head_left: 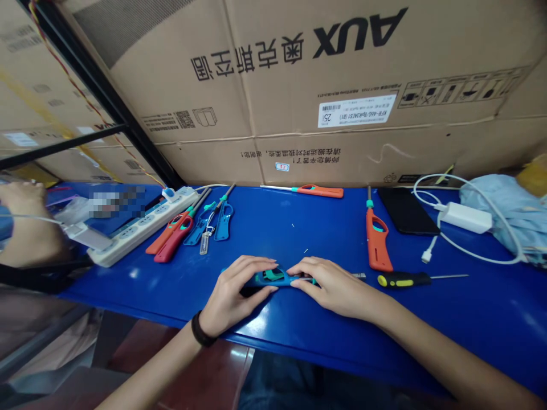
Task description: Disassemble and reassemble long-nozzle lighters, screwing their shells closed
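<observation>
Low over the front of the blue table, a blue long-neck gas lighter [282, 279] with a green trigger lies crosswise between my hands. My left hand [235, 287], with a dark band at the wrist, grips its handle end between thumb and fingers. At the neck end, the thumb and fingers of my right hand [327, 285] pinch the lighter; a metal tip [359, 275] sticks out beyond them. A yellow-and-black screwdriver [404, 279] lies to the right of my right hand. Behind it is an orange lighter [377, 239].
Red lighters [171, 236] and opened blue lighter parts [223, 221] lie left, beside a white power strip [145, 225]. Another orange lighter [320, 190] lies along the cardboard wall [256, 114]. A black phone [408, 210] and white charger [465, 217] are right. Another person's arm [32, 228] shows far left.
</observation>
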Available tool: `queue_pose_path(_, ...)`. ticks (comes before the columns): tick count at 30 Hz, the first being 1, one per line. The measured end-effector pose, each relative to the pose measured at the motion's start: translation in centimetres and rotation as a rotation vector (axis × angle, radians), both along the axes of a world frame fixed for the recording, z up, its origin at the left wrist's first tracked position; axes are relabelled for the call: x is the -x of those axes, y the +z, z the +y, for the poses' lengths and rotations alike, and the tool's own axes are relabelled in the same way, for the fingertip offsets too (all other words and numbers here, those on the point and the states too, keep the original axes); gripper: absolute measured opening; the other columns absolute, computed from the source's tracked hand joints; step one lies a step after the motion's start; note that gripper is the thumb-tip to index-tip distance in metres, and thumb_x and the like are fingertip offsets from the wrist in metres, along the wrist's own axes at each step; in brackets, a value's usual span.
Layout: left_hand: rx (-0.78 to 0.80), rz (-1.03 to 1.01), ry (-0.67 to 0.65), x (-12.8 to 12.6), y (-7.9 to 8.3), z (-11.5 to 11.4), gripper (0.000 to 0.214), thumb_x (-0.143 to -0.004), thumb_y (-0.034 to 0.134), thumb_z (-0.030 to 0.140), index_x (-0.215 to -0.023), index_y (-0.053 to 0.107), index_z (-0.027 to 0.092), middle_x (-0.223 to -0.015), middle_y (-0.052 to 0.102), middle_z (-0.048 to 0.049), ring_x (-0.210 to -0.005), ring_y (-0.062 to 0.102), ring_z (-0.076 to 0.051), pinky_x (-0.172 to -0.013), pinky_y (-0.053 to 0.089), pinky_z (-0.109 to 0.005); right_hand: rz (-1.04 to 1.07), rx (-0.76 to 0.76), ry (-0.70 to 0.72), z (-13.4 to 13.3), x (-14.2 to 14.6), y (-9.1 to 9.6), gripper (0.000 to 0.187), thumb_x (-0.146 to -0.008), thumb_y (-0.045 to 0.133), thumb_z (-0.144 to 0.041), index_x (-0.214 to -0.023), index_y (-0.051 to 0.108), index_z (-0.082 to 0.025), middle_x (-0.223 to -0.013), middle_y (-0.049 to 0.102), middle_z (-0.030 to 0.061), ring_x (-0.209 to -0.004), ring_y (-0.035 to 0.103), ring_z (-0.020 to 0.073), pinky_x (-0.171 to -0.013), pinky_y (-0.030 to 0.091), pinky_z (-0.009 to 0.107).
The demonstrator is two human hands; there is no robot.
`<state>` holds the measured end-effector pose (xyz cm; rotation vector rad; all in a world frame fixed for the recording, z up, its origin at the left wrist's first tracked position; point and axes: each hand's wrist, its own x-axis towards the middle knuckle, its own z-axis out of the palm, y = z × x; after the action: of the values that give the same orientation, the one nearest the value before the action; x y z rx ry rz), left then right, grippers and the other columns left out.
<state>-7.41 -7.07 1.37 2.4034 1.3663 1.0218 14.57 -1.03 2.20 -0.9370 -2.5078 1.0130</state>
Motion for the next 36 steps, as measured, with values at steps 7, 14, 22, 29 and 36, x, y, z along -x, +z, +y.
queue_pose_path(7, 0.026, -0.026, 0.091, -0.1, 0.2, -0.2, 0.023, -0.084, 0.063, 0.028, -0.105, 0.059, 0.019, -0.111, 0.063, -0.0094, -0.103, 0.061, -0.021, -0.089, 0.051, -0.034, 0.014, -0.048, 0.023, 0.0, -0.3, 0.1, 0.023, -0.093, 0.048, -0.028, -0.110, 0.061, -0.021, -0.107, 0.064, 0.0070, -0.100, 0.059, 0.0207, -0.085, 0.045, 0.034)
queue_pose_path(14, 0.180, 0.158, 0.081, 0.7, 1.4, 0.8, 0.024, -0.088, 0.056, 0.034, -0.109, 0.062, 0.022, -0.102, 0.069, -0.0044, -0.092, 0.065, -0.019, -0.084, 0.051, -0.031, -0.029, -0.179, 0.028, 0.2, -0.8, 0.3, 0.026, -0.095, 0.043, -0.026, -0.115, 0.058, -0.020, -0.105, 0.061, 0.0066, -0.090, 0.062, 0.0197, -0.075, 0.048, 0.033)
queue_pose_path(22, 0.382, 0.120, -0.045, 0.4, 3.0, 1.7, 0.023, -0.088, 0.056, 0.035, -0.103, 0.065, 0.021, -0.097, 0.069, -0.0034, -0.087, 0.065, -0.017, -0.077, 0.050, -0.026, -0.045, -0.245, 0.059, 0.2, -1.0, 0.4, 0.028, -0.095, 0.042, -0.025, -0.118, 0.057, -0.020, -0.106, 0.060, 0.0067, -0.086, 0.063, 0.0189, -0.072, 0.051, 0.033)
queue_pose_path(29, 0.388, 0.113, 0.004, 0.0, 2.8, 2.0, 0.017, -0.088, 0.054, 0.029, -0.097, 0.067, 0.022, -0.093, 0.069, -0.0007, -0.084, 0.063, -0.015, -0.076, 0.046, -0.023, -0.038, -0.257, 0.057, 0.3, -1.1, 0.2, 0.027, -0.095, 0.042, -0.026, -0.117, 0.057, -0.021, -0.107, 0.060, 0.0065, -0.086, 0.062, 0.0183, -0.073, 0.051, 0.033)
queue_pose_path(36, 0.459, 0.164, -0.055, 0.5, 3.4, 2.2, 0.020, -0.090, 0.051, 0.031, -0.098, 0.064, 0.020, -0.093, 0.067, -0.0019, -0.082, 0.061, -0.015, -0.074, 0.044, -0.024, -0.045, -0.234, 0.072, 0.4, -1.0, 0.1, 0.028, -0.095, 0.043, -0.026, -0.117, 0.058, -0.020, -0.107, 0.060, 0.0058, -0.088, 0.063, 0.0189, -0.073, 0.051, 0.033)
